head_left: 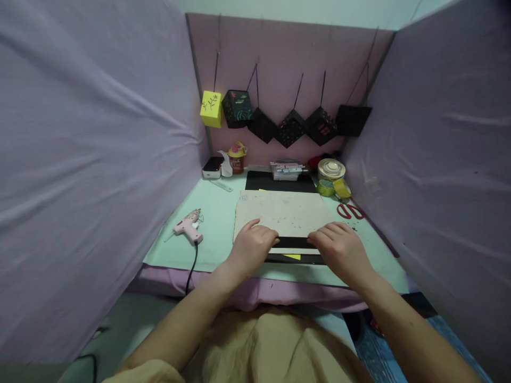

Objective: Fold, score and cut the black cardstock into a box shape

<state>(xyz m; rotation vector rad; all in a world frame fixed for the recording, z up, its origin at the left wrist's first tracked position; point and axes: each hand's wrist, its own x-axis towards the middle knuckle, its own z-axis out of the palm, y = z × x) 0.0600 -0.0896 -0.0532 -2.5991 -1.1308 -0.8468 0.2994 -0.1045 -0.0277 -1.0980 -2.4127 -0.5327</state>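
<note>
Between my two hands stretches a black strip [293, 242] that looks like paper or card. My left hand [255, 240] pinches its left end with the fingers curled. At the other end, my right hand [337, 247] grips it the same way, thumb and fingers together. Both hands are over the near part of a pale, stained board [279, 210]. Black sheets [311, 259] and a bit of yellow paper [293, 256] stick out from under the board's near edge. The fingertips partly hide the strip's ends.
A pink glue gun [188, 227] with a black cord lies left. Red-handled scissors [350, 211], yellow tape [341, 188] and green tape [325, 187] sit right. Behind are a box of pens [287, 170], a ruler [221, 185] and a red jar [237, 162]. Decorated boxes [238, 109] hang above; cloth walls both sides.
</note>
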